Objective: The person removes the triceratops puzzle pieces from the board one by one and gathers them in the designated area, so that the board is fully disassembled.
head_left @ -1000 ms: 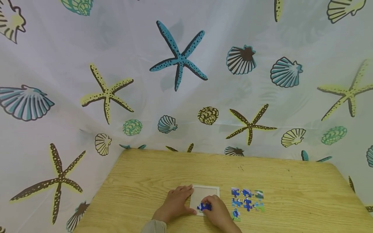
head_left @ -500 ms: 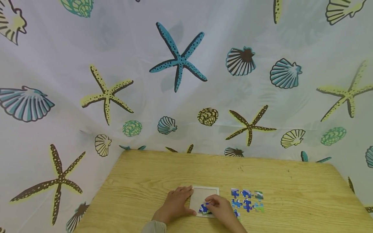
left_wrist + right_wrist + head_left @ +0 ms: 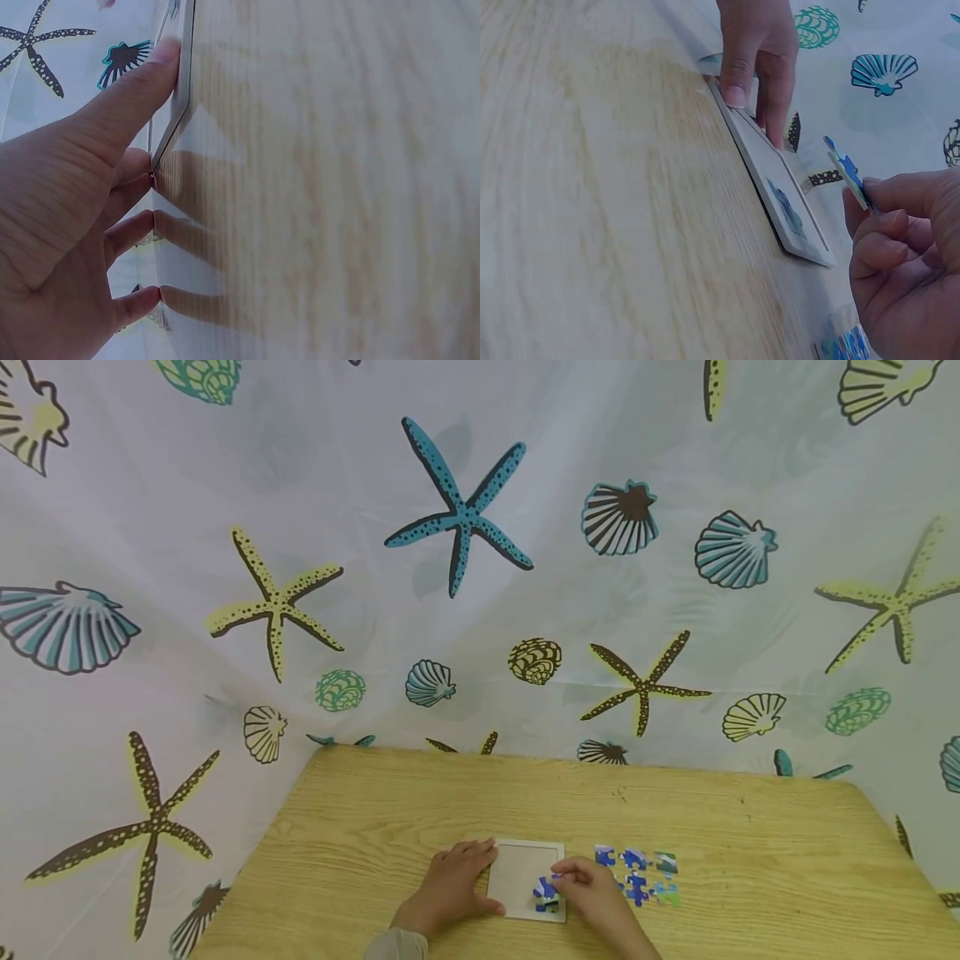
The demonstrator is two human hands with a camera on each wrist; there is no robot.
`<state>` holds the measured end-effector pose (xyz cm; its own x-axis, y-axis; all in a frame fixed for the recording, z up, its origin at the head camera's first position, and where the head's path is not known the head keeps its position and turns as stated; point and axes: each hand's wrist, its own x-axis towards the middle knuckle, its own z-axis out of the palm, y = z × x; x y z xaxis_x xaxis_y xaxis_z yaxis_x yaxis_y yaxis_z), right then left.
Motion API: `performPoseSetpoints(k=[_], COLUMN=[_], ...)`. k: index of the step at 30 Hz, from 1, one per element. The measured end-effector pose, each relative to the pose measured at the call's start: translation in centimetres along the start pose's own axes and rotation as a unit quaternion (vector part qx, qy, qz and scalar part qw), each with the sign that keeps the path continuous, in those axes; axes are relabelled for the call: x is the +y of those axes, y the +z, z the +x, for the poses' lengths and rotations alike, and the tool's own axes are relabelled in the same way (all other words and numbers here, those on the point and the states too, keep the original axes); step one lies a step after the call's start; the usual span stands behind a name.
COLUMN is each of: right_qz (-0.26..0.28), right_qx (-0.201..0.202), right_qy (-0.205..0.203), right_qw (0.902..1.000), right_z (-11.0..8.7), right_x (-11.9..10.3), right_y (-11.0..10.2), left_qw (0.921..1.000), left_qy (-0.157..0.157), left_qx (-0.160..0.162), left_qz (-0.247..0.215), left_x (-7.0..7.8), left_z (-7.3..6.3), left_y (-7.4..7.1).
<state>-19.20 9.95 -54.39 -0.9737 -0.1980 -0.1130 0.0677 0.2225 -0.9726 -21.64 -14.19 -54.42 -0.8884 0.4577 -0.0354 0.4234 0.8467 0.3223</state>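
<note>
In the head view my left hand lies along the left side of a shallow pale puzzle tray. The left wrist view has its thumb on the tray's rim, with the other fingers extended down to the tabletop. My right hand pinches a blue-and-white jigsaw piece over the tray's near right corner. Seen from the right wrist, this jigsaw piece is tilted nearly on edge between thumb and fingertips, raised off the tray. A blurred bluish patch shows on the tray's surface below it.
Several loose jigsaw pieces lie in rough rows right of the tray, some partly covered by my right hand. The wood-grain table meets a white curtain printed with shells and starfish at the back and sides.
My right hand has moved rightward across the tray with the jigsaw piece, from near the middle of its front part to the near right corner, turning the piece. The left hand has stayed put.
</note>
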Motion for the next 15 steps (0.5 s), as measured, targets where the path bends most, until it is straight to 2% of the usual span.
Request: performPoseSetpoints(k=[3, 10, 15], right_qz=[-0.006, 0.022, 0.0], right_qx=[0.006, 0.021, 0.064], right_qy=[0.012, 0.053, 0.085], right_qw=[0.9999, 0.9981, 0.9943], right_z=[-0.5, -2.4, -3.5], right_x=[0.3, 1.1, 1.8], right_y=[-0.8, -3.5, -5.4], left_qw=[1.0, 0.9999, 1.0], left_qy=[0.001, 0.009, 0.006], left_qx=[0.001, -0.003, -0.005], left_qz=[-0.002, -0.007, -0.001], left_x=[0.0, -0.3, -0.5], left_z=[0.0, 0.1, 0.3], left_y=[-0.1, 0.2, 0.5])
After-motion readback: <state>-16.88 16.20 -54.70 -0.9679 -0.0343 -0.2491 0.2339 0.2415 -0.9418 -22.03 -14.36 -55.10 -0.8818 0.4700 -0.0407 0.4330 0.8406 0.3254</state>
